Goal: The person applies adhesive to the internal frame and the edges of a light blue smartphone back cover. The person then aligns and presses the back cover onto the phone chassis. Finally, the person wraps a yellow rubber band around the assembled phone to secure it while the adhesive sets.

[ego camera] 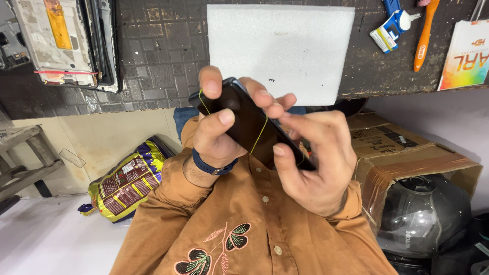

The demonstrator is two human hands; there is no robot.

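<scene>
Black and glossy, the phone (249, 125) is sitting up between both hands, held above the person's chest and just short of the desk (168, 51) edge. Thin yellow rubber bands (260, 133) are running across it, one near the top end and one across the middle. The left hand (216, 127) is gripping the upper end, thumb lying flat on the dark face and fingertips curling over the far edge. The right hand (316, 163) is cupping the lower end, thumb pressing the near edge while the fingers are closing around the side. Both hands are closed on it, neither spread wide.

It is looking stiff, thin and light, and that smooth face is probably slippery and easy to crack, so the long edges seem the safest places to pinch rather than the flat glass. The bands are looking stretchy and likely to snap off if slid.

White foam sheet (280, 48) is lying on the desk just beyond, and an opened device (61, 40) is resting at the far left. Off to the right, a cardboard box (407, 153) is standing beside the person.
</scene>
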